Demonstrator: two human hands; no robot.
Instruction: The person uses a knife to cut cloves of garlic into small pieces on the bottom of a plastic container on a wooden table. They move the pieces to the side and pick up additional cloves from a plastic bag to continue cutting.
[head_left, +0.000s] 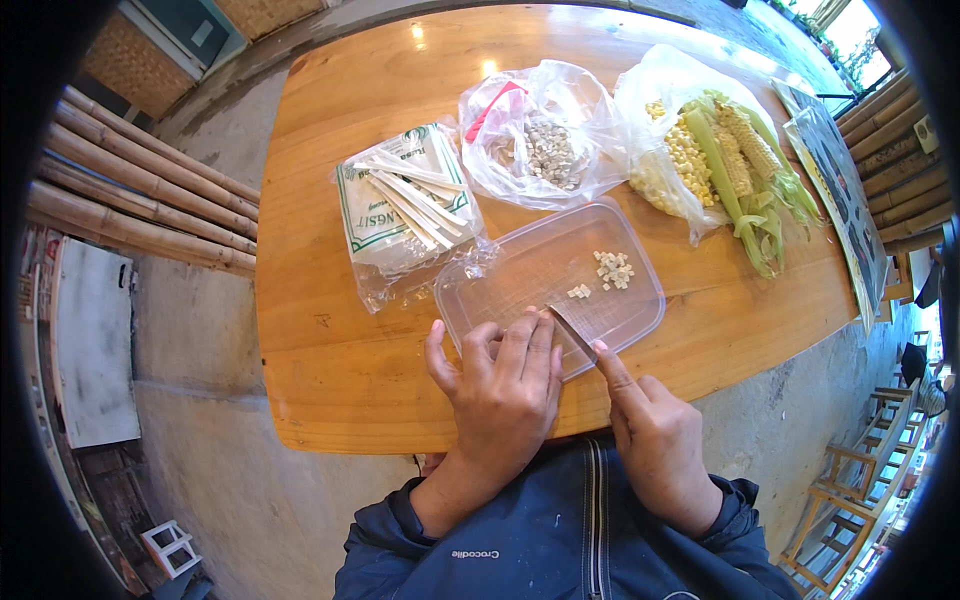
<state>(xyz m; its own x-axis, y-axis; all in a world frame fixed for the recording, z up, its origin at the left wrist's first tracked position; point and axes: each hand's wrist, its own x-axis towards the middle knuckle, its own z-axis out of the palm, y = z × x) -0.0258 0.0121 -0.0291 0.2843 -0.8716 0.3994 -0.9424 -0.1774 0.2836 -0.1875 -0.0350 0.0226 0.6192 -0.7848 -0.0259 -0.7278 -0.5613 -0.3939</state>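
My right hand (651, 424) grips a small knife (574, 334), its forefinger stretched along the back of the blade. The blade's tip meets a clear plastic lid (517, 262) right beside the fingertips of my left hand (510, 382). Those fingertips press down on the lid; whatever lies beneath them is mostly hidden. Small pale cubes form a heap (615, 270) on the lid's right part, with a few cut pieces (578, 291) nearer the blade. Pale strips (416, 195) rest on a plastic-wrapped packet (405, 225) of printed wrappers to the left.
Behind the lid, a clear plastic bag (544, 142) contains many small cubes. Right of it, another plastic bag (667, 165) holds yellow corn kernels, with stripped cobs (750, 142) and green husks (757, 225) on it. Printed sheets (832, 187) lie along the wooden table's (337, 360) right edge.
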